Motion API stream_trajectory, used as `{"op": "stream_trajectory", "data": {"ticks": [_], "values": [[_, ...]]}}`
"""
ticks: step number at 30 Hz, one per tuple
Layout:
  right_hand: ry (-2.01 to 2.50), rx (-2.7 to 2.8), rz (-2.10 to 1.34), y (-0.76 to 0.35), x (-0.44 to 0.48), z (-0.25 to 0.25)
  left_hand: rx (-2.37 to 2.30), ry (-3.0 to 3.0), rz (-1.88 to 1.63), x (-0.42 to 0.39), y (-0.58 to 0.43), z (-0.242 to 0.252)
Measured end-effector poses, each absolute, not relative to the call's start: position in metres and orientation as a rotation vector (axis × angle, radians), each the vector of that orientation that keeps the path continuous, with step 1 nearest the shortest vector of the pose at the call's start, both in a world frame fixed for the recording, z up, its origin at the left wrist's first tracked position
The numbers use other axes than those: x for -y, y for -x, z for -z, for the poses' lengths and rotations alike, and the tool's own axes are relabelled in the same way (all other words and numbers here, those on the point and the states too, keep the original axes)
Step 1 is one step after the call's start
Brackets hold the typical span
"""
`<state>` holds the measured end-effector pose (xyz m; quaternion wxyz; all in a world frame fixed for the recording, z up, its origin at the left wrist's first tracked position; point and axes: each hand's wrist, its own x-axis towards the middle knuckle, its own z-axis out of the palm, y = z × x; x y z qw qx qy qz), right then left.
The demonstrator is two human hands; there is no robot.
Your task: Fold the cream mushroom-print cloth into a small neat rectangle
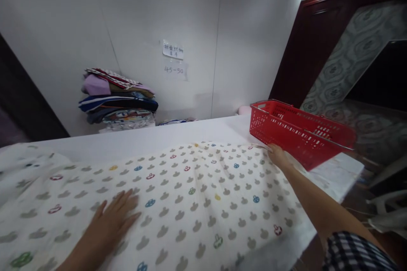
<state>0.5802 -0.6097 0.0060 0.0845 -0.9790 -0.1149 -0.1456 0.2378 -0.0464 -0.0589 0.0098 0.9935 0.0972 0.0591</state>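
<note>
Loosely, left hand [111,222] splays over cloth [202,197]; right hand [278,156] pinches its edge.

Spread cloth [203,190]: thin woven fabric, matt, softly wrinkled, printed surface. Basket [276,133]: moulded plastic, perforated walls, moderate gloss; its handle [329,140] is thin, bright metal. Tabletop [203,132]: smooth and pale with a slight sheen, marble-look pattern at the right end. Wall panels [174,8]: smooth, low sheen, seams visible. Upper note [173,49] and lower note [176,70]: paper, apparently under clear glossy film. Folded stack [121,103]: textiles, mostly matt. Door frame [295,46]: dark, wood-like, polished. Sleeve [356,252]: checked cloth, matt
</note>
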Motion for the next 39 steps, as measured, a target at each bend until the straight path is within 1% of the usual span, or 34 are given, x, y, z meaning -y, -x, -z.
{"op": "stream_trajectory", "data": {"ticks": [4, 9, 13, 17, 21, 25, 29, 31, 33, 35, 36, 39], "values": [[2.944, 0.295, 0.288, -0.591, 0.620, -0.006, -0.324, -3.082, -0.126, 0.071, -0.238, 0.055], [2.933, 0.322, 0.096, -0.625, 0.598, 0.000, -0.331, -3.076, -0.091, 0.069, -0.235, 0.051], [2.926, 0.317, 0.000, -0.655, 0.581, 0.006, -0.312, -3.089, -0.165, 0.065, -0.234, 0.057], [2.920, 0.299, -0.057, -0.672, 0.568, 0.013, -0.333, -3.113, -0.154, 0.063, -0.233, 0.058], [2.877, 0.245, 0.010, -0.671, 0.563, 0.009, -0.327, -3.121, -0.109, 0.066, -0.234, 0.051], [2.750, 0.219, 0.244, -0.656, 0.569, -0.013, -0.324, -3.113, -0.134, 0.068, -0.234, 0.048], [2.593, 0.190, 0.476, -0.634, 0.588, -0.054, -0.352, -3.077, -0.175, 0.072, -0.234, 0.049], [2.425, 0.155, 0.570, -0.617, 0.598, -0.080, -0.355, -3.055, -0.192, 0.074, -0.234, 0.049], [2.166, 0.108, 0.643, -0.592, 0.606, -0.106, -0.359, -3.035, -0.194, 0.075, -0.234, 0.049], [1.934, 0.094, 0.624, -0.558, 0.612, -0.128, -0.373, -3.016, -0.178, 0.074, -0.235, 0.048], [1.872, 0.115, 0.559, -0.539, 0.613, -0.136, -0.378, -3.004, -0.158, 0.073, -0.235, 0.046], [1.823, 0.183, 0.160, -0.477, 0.610, -0.138, -0.416, -2.951, -0.077, 0.076, -0.240, 0.033]]}}
